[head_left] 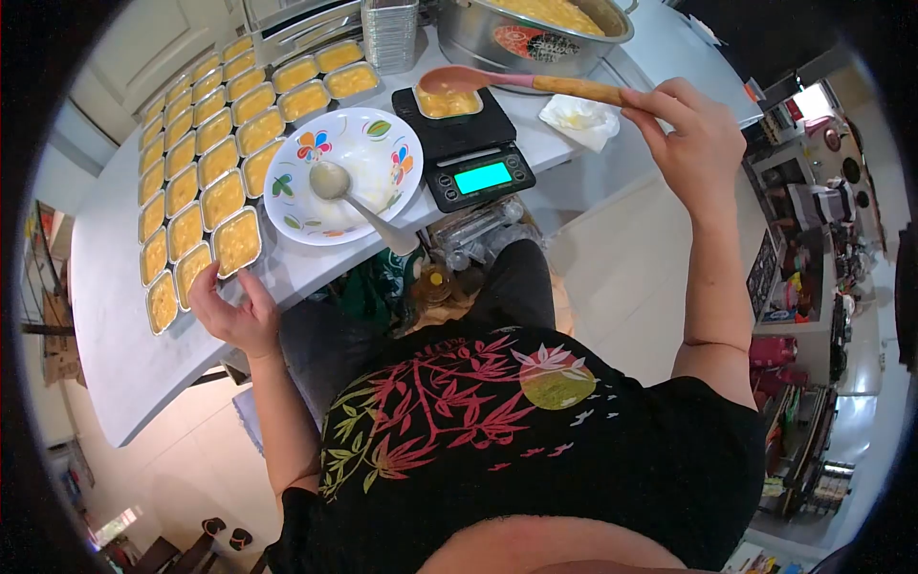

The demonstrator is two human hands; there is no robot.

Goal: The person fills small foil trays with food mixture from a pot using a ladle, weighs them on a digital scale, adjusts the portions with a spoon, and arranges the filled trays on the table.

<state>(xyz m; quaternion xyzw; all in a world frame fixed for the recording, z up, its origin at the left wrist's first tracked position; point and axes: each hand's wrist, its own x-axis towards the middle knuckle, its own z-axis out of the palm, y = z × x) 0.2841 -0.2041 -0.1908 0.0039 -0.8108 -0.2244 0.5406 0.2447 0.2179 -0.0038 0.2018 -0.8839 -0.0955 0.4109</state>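
My right hand (684, 139) holds the wooden handle of a spoon (574, 88), whose reddish bowl end is over a small foil tray (448, 103) of yellow mixture. That tray rests on a black kitchen scale (459, 136) with a lit cyan display. With fingers apart, my left hand (237, 311) is at the near end of rows of filled foil trays, its fingertips at the lower edge of one filled tray (236, 241). Between the rows and the scale sits a flowered white bowl (287, 206) with a metal ladle (371, 218) in it.
A large metal pot (550, 55) of yellow mixture stands behind the scale. Stacked empty foil trays (389, 38) are left of it. A crumpled white cloth or tissue (580, 121) lies right of the scale. The white table's (124, 383) near edge runs beside my left arm.
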